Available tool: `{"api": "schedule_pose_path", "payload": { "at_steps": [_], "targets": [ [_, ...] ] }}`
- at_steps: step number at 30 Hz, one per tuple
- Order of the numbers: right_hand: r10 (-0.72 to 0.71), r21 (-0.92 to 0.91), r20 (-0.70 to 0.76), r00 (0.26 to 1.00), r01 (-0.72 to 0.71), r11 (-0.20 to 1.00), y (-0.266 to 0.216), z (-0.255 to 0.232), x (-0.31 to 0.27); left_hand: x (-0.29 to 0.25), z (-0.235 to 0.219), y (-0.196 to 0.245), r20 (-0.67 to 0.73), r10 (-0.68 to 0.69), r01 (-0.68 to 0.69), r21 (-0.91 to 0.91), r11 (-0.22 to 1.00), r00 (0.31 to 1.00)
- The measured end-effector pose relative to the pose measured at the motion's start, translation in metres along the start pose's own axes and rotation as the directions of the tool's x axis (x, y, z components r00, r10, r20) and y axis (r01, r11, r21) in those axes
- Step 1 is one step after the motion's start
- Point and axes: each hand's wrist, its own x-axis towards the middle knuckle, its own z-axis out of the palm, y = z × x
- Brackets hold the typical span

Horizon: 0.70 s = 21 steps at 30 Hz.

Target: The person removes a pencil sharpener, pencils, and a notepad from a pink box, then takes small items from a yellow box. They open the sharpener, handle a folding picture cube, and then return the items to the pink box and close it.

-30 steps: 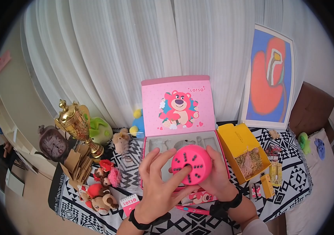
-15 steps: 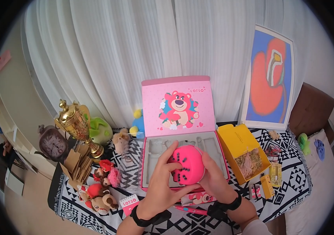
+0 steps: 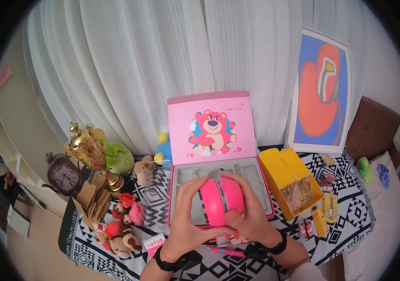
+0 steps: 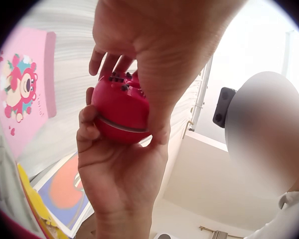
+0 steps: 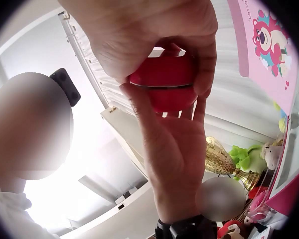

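A round, glossy pink gadget (image 3: 214, 206) with a grey seam around its middle is held up between both hands in front of the open box. Rows of black nubs on one face show in the left wrist view (image 4: 120, 79); in the head view that face is turned left and mostly hidden. My left hand (image 3: 188, 225) grips the gadget's left side, thumb beneath it. From the right, my right hand (image 3: 256, 220) holds the other half, its thumb lying near the seam. Behind them stands the pink Lotso box (image 3: 211, 126), lid raised, with a grey moulded tray (image 3: 256, 187).
On the left are a gold trophy (image 3: 90, 152), folded cardboard (image 3: 94, 196), plush toys (image 3: 122, 239) and a Lotso calendar (image 3: 154, 241). A yellow box (image 3: 279, 164) with shredded filling stands right. A pink pen (image 3: 228, 251) lies in front on the patterned cloth (image 3: 350, 201).
The gadget has been turned so that its nubbed face swings left and its seam faces up. My left fingers have gone from touching the nubbed face to wrapping round its left side.
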Motion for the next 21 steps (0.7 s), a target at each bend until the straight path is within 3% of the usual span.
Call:
{"api": "schedule_pose_path", "payload": {
  "at_steps": [3,7,9,13,15,19,21],
  "targets": [
    [-0.011,0.01,0.0,1.0,0.011,1.0,0.002,0.001,-0.001,-0.004,0.006,-0.005,-0.019,-0.03,0.027,-0.132,0.991,0.999],
    [-0.025,0.03,0.013,1.0,0.025,0.999,0.001,0.0,-0.001,-0.003,0.0,-0.003,0.009,-0.048,0.049,-0.161,0.986,0.999],
    [-0.133,-0.131,0.041,0.99,0.138,0.982,0.003,-0.001,-0.001,-0.004,-0.003,-0.004,0.045,-0.09,0.097,-0.195,0.976,0.995],
    [-0.229,-0.255,0.107,0.967,0.25,0.934,0.002,-0.003,0.005,-0.008,0.002,-0.009,0.01,-0.168,0.166,-0.246,0.955,0.986],
    [-0.365,-0.391,0.176,0.914,0.405,0.827,0.001,-0.002,0.008,-0.007,-0.001,-0.002,0.017,-0.229,0.228,-0.211,0.95,0.973],
    [-0.372,-0.386,0.203,0.906,0.423,0.82,0.001,-0.003,0.009,-0.01,0.0,-0.007,0.044,-0.258,0.262,-0.145,0.954,0.965],
    [-0.367,-0.471,0.253,0.895,0.445,0.761,-0.002,-0.004,0.009,-0.015,0.002,-0.011,0.086,-0.386,0.393,-0.31,0.866,0.918]
  ]
}}
